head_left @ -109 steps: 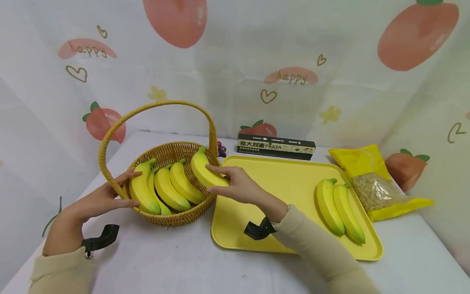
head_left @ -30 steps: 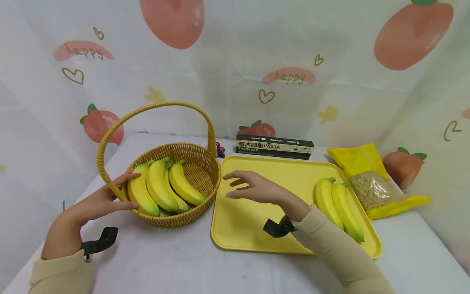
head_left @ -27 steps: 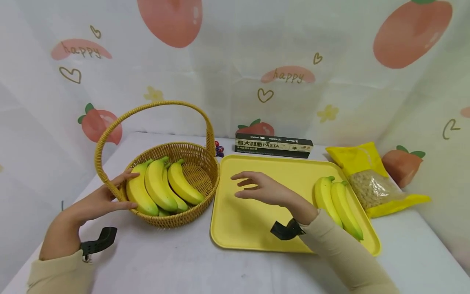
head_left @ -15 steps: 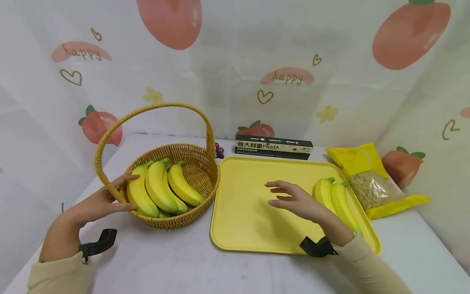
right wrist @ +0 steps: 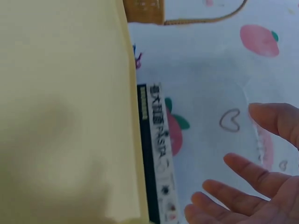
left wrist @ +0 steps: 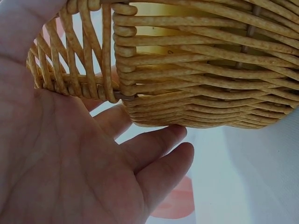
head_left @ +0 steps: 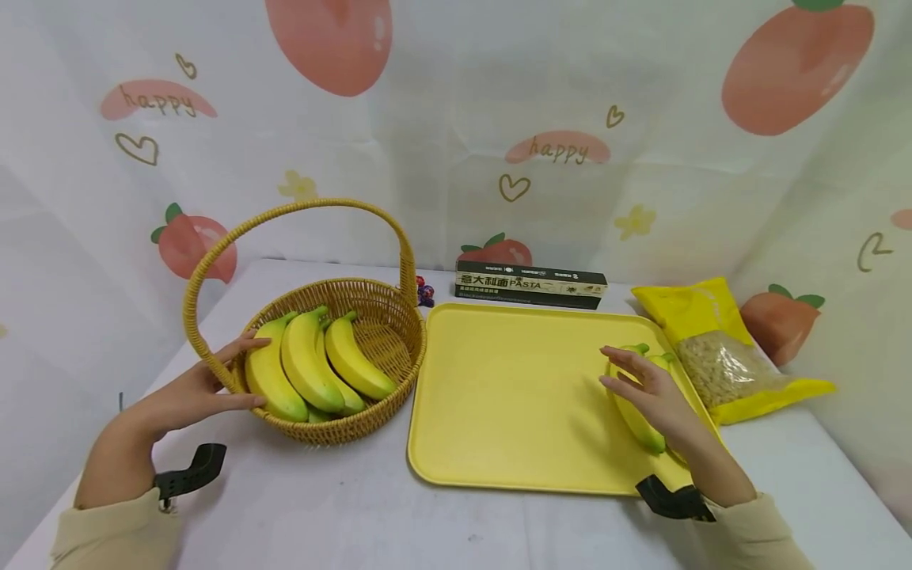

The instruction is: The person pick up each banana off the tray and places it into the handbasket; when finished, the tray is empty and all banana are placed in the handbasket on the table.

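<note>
My left hand (head_left: 195, 396) holds the left side of a wicker basket (head_left: 342, 432), at the foot of its tall handle. In the left wrist view, the fingers (left wrist: 159, 140) curve against the woven wall. Several yellow bananas (head_left: 309, 360) with green tips lie inside, crowded toward the left. My right hand (head_left: 659, 400) hovers over the right end of a yellow tray (head_left: 499, 396), fingers spread and holding nothing. Beneath it are two bananas: the left banana (head_left: 636, 423) shows partly, the other is mostly covered by the hand.
Behind the tray stands a black pasta box (head_left: 530, 285). A yellow bag (head_left: 720, 356) with a clear window leans by the tray's right edge. Small shiny red and purple items (head_left: 425, 293) sit behind the basket. A printed curtain (head_left: 427, 158) hangs at the back.
My right hand has let go of a banana in the basket and moved right across the tray to the two bananas there. The left hand has stayed on the basket.
</note>
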